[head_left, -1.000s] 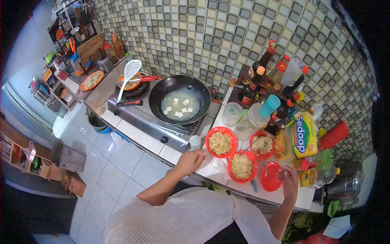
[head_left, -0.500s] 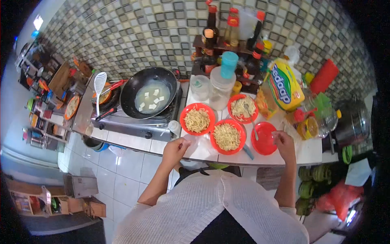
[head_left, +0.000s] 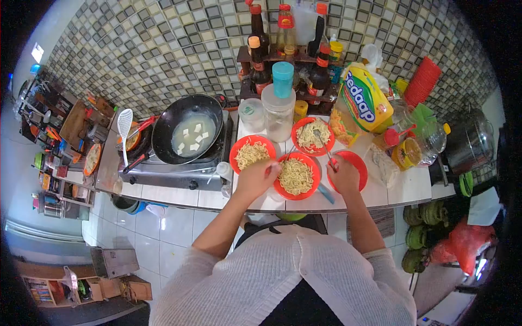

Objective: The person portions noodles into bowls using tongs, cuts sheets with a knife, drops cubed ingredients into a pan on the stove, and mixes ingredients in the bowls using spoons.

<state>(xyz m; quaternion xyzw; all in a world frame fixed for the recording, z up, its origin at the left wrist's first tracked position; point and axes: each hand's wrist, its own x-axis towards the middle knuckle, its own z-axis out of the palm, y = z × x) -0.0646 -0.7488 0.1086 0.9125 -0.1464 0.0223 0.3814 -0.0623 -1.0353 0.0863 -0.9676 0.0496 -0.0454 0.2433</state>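
My right hand [head_left: 343, 173] is closed on the handle of a metal spoon [head_left: 324, 145], whose head rests in the noodles of the far red bowl [head_left: 294, 137]. Under that hand sits a red bowl [head_left: 359, 168] with no noodles visible in it. My left hand [head_left: 258, 180] is closed, fingers pinched, over the gap between the left red bowl of noodles [head_left: 251, 154] and the front red bowl of noodles [head_left: 296, 177]. What its fingertips hold, if anything, I cannot make out; a thin dark line shows just beyond them.
Left of the bowls, a black wok [head_left: 187, 129] with white cubes in cloudy liquid stands on the stove [head_left: 163, 179]. Jars [head_left: 279, 111] and sauce bottles [head_left: 259, 27] stand behind. A yellow Sedaap pack [head_left: 365, 100] is at right. A blue-handled utensil [head_left: 326, 193] lies near the counter edge.
My right hand has moved left and taken hold of the spoon's handle. My left hand has moved forward and right, from the counter edge to between the noodle bowls. The view has shifted slightly.
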